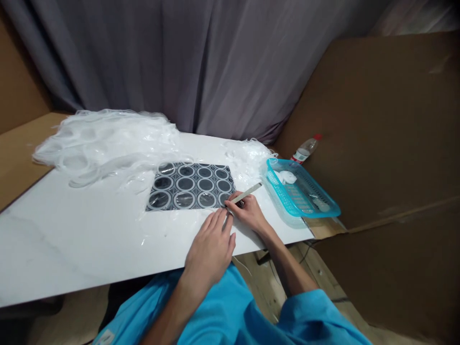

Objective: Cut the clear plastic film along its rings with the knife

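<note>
A dark sheet (185, 200) with rows of pale rings, glossy on top, lies flat on the white table (82, 244). My right hand (247, 211) is closed around a slim, pale pen-shaped tool (247, 191) with a dark upper end. Its lower tip is hidden by my fingers, at the sheet's near right corner. Beside it, my left hand (212, 242) rests palm down with fingers stretched out, fingertips at the sheet's near edge. The two hands almost touch.
Clear, shiny plastic scraps with ring-shaped holes (108, 139) are heaped at the back left. More pale strips (249, 155) lie behind the sheet. On the right stands a blue basket (305, 211) holding white pieces, with a bottle (305, 150) behind it. Cardboard walls (395, 120) flank the table.
</note>
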{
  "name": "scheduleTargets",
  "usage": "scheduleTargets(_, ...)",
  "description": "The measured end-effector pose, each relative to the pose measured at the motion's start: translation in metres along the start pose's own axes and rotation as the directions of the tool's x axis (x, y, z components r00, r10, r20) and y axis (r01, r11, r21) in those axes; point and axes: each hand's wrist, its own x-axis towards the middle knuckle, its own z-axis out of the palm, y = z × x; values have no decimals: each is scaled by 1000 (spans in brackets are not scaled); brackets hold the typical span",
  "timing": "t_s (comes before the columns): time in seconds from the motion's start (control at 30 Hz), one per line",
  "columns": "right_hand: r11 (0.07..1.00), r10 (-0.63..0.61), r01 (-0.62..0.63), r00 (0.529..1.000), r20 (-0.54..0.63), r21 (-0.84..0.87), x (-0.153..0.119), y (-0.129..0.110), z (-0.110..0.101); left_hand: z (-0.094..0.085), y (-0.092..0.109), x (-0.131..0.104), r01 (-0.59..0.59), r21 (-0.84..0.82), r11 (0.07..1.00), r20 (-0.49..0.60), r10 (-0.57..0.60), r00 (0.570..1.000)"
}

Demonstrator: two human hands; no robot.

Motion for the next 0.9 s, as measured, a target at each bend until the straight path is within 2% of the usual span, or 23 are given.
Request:
scheduleTargets(0.33, 995, -54, 53, 999, -7, -86, -5, -5, 1, 1, 0, -1, 4, -3, 1000, -3, -4, 1000)
scheduleTargets(0.6, 973, -188, 191, 982, 31, -130, -7, -2, 4, 4, 0, -1, 5, -9, 1000, -19, -5, 1000)
scheduleTargets(0.73, 940, -229, 230, 973, 34, -250, -8, 2, 6, 3, -1, 3, 6, -11, 1000, -18, -6, 1000)
scheduleTargets(0.83, 923, -244, 237, 970, 15, -302, -8, 5, 4, 1, 0, 4, 10, -2, 1000, -1, -10, 1000)
scheduleTargets(0.9, 945, -217, 210, 976, -2, -251, -7, 4, 1, 1, 0, 4, 8, 9, 1000, 4, -8, 1000)
